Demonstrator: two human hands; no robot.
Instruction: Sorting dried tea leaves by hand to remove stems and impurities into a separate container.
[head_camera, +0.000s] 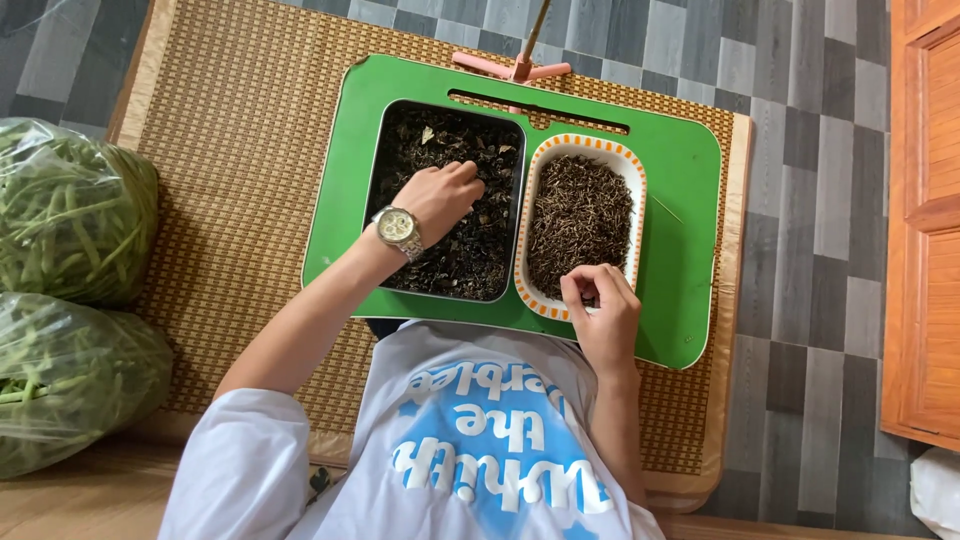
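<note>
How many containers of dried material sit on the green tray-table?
2: a dark rectangular tray on its left half, under the left hand, and a white orange-rimmed dish at its right, touched by the right hand.

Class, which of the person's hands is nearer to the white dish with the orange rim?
Right. The right hand is at the dish's near end, fingers in it; the left hand is in the dark tray beside it.

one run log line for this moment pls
left hand in dark tray of dried leaves | right hand pinching at white dish | green table
</note>
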